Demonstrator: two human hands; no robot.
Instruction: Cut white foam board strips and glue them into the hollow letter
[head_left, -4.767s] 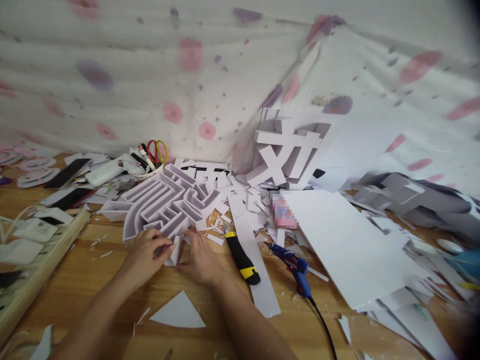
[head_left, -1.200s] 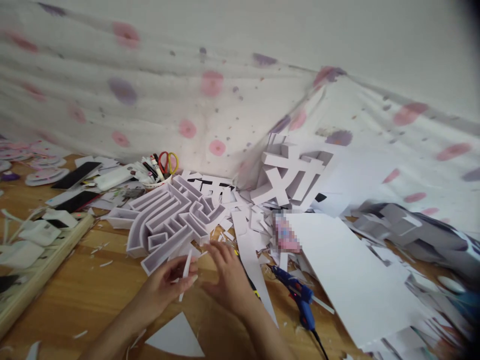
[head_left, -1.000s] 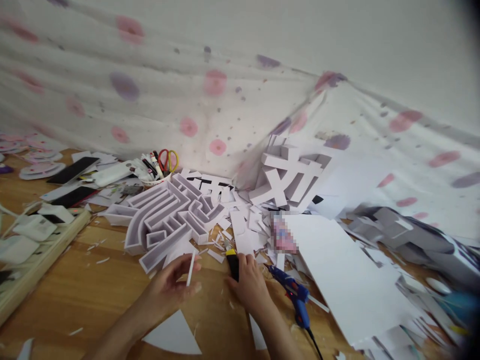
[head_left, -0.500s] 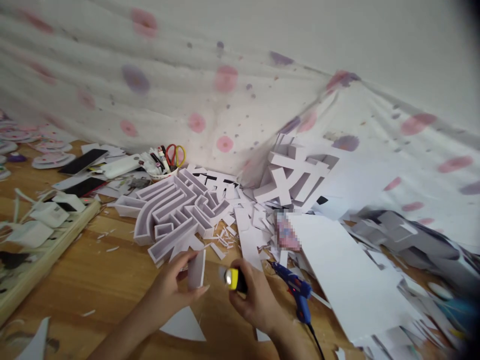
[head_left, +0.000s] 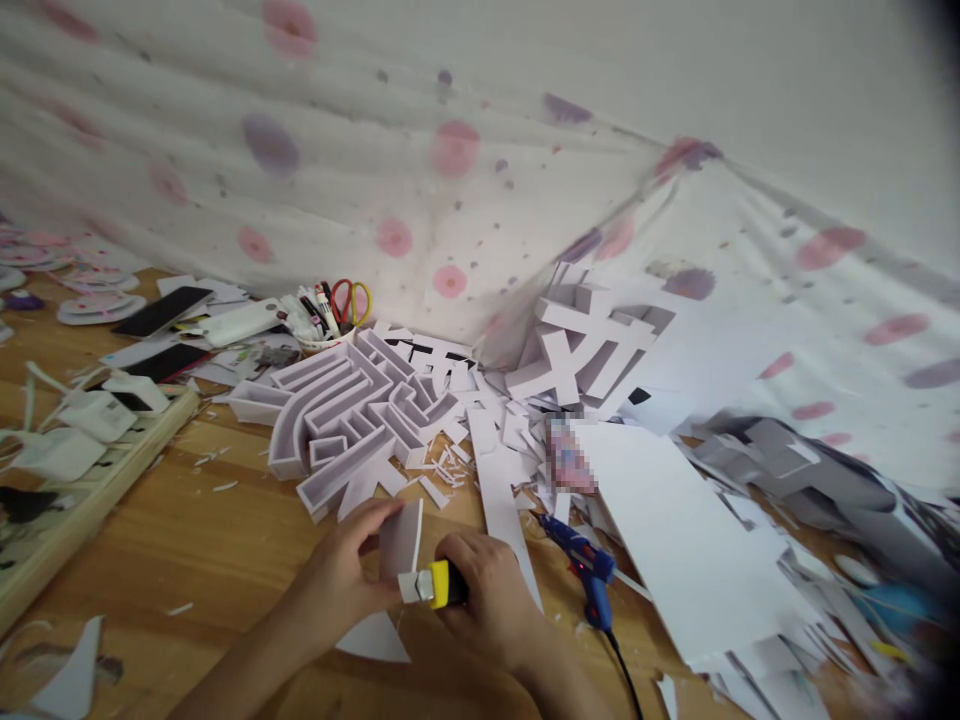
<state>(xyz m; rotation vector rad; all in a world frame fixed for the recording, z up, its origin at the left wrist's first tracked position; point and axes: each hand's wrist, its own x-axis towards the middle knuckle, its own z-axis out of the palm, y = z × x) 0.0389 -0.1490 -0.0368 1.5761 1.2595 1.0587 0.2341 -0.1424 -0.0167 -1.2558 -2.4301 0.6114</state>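
Observation:
My left hand [head_left: 346, 558] grips a small white board strip [head_left: 400, 540] by its edges, thumb below and fingers above. In my right hand [head_left: 491, 595] is a yellow and black utility knife [head_left: 444, 584], its blade out and pointing left. The blade reaches the lower end of the strip by my left thumb; whether it touches I cannot tell. Beyond my hands lies a white hollow letter form [head_left: 337, 405] with raised walls. A blue hot glue gun [head_left: 585, 565] rests to the right of my right hand, its cord running toward me.
A large white board [head_left: 675, 530] covers the right side. White built-up characters [head_left: 589, 350] lean at the back. Scissors [head_left: 351, 302] and pens stand in a basket [head_left: 330, 343]. A power strip [head_left: 112, 490] with chargers lies left. Scraps [head_left: 450, 468] litter the middle.
My right hand has brought the knife leftward to the strip, so the blade now lies at its lower end. My left hand keeps hold of the strip, which has turned slightly.

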